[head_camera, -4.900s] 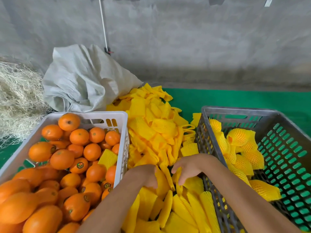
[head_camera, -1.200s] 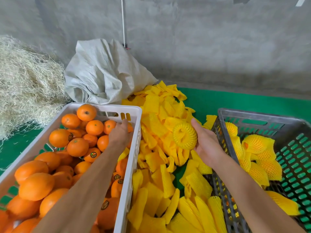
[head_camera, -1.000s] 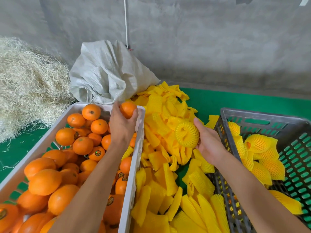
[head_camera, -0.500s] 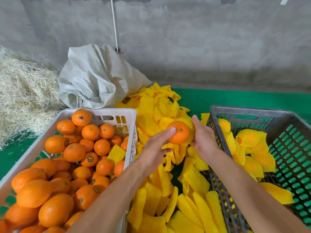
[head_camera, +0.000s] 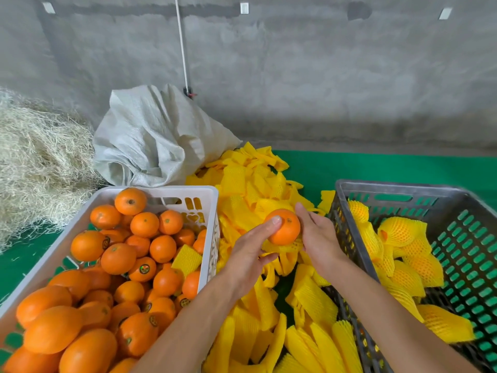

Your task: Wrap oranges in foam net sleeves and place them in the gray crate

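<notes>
Between the two crates, both hands hold one orange (head_camera: 286, 227) above the pile of yellow foam net sleeves (head_camera: 250, 189). My left hand (head_camera: 251, 254) grips the orange from the left, thumb on top. My right hand (head_camera: 317, 238) cups its right side and holds a yellow foam sleeve (head_camera: 286, 247) bunched under the fruit; only the orange's bottom sits in the net. The gray crate (head_camera: 347, 238) on the right holds several wrapped oranges (head_camera: 400, 232). The white crate (head_camera: 61, 243) on the left is full of bare oranges (head_camera: 118, 258).
A crumpled white woven sack (head_camera: 156, 141) lies behind the white crate, and straw (head_camera: 35, 162) is heaped at the far left. A green mat (head_camera: 376, 168) covers the floor up to a gray concrete wall. One loose sleeve (head_camera: 187, 259) lies among the bare oranges.
My left hand took an orange out of the white crate and carried it right to the sleeve in my right hand. The orange now sits lower into the sleeve, which has slipped under it.
</notes>
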Motion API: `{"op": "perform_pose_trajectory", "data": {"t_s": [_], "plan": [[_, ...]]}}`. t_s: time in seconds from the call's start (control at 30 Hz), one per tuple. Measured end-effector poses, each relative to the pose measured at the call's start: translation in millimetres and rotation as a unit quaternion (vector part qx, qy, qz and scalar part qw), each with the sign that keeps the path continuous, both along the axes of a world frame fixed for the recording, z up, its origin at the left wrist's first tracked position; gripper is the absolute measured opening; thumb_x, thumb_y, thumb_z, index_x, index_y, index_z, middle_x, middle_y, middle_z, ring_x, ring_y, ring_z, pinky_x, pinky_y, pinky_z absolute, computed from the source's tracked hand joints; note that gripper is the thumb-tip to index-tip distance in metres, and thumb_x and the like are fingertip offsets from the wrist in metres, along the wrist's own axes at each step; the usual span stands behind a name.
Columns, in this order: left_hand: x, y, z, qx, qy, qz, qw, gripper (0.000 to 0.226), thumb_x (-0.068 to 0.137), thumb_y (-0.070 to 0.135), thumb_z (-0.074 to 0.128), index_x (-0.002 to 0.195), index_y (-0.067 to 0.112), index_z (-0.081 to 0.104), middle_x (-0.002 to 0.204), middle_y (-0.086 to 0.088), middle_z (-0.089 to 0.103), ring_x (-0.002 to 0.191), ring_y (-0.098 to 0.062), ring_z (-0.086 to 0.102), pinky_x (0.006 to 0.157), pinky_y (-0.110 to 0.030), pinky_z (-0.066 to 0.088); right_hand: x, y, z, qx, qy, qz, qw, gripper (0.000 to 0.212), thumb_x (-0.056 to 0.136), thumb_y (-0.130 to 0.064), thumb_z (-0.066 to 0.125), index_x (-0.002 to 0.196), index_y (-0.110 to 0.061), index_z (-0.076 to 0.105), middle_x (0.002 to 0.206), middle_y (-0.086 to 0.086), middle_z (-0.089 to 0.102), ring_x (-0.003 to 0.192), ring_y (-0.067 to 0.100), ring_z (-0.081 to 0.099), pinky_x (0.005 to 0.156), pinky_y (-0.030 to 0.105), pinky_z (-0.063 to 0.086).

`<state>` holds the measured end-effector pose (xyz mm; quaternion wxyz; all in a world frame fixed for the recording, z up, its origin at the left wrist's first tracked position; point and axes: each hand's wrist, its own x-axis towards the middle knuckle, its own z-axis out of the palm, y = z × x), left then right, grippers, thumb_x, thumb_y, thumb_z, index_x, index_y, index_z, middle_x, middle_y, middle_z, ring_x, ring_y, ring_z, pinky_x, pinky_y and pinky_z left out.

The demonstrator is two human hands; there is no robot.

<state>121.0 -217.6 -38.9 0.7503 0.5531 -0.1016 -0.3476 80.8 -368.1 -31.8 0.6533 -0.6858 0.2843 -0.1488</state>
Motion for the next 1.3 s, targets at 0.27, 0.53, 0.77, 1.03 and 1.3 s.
{"op": "perform_pose_trajectory", "data": {"t_s": [0.27,0.53,0.77,1.03,1.3], "plan": [[-3.9,-0.5,7.5,0.06,-0.027,0.071,0.995,0.064,0.058,0.067,0.082,0.112,0.034,0.072,0.104,0.021,0.077,0.104,0.001,0.067,0.082,-0.02,0.053,0.9,0.5,-9.3,-0.218,-0.055,-0.023,0.974,0.05,0.1,-0.052,0.051,0.075,-0.01,0.059,0.065,0.0,0.053,0.057,0.003,0.047,0.059,0.03,0.043],[-0.9,-6.8,-10.1,0.095,-0.117,0.118,0.982,0.025,0.062,0.054,0.093,0.079,0.047,0.076,0.082,0.034,0.072,0.083,0.016,0.066,0.058,-0.002,0.048,-2.7,-2.8,-8.0,-0.364,-0.063,-0.033,0.928,0.042,0.101,-0.047,0.053,0.072,-0.017,0.055,0.061,-0.003,0.054,0.054,0.01,0.048,0.051,0.035,0.041],[-2.8,-10.6,-19.8,0.104,-0.15,0.16,0.97,0.044,0.07,0.055,0.09,0.108,0.036,0.076,0.093,0.009,0.077,0.076,-0.008,0.07,0.06,-0.015,0.054,-4.3,8.4,-1.9,-0.46,-0.095,-0.02,0.882,0.033,0.1,-0.037,0.057,0.081,-0.009,0.058,0.074,0.0,0.054,0.066,0.021,0.053,0.057,0.043,0.047],[-6.0,-5.7,-21.0,0.09,-0.191,0.147,0.966,0.011,0.086,0.039,0.081,0.09,0.048,0.076,0.065,0.02,0.067,0.058,0.0,0.062,0.052,-0.011,0.046,-9.5,12.9,-4.9,-0.501,-0.079,0.088,0.857,0.037,0.098,-0.051,0.051,0.114,-0.023,0.069,0.106,-0.01,0.058,0.085,0.014,0.062,0.067,0.04,0.055],[8.5,-4.9,-18.9,0.06,-0.068,0.21,0.973,0.036,0.081,0.042,0.085,0.113,0.035,0.069,0.092,0.012,0.079,0.081,-0.014,0.077,0.081,-0.042,0.064,-7.4,13.7,-3.6,-0.309,-0.164,0.09,0.932,0.032,0.107,-0.048,0.044,0.119,-0.035,0.071,0.102,-0.016,0.055,0.093,0.009,0.063,0.073,0.021,0.051]]}}
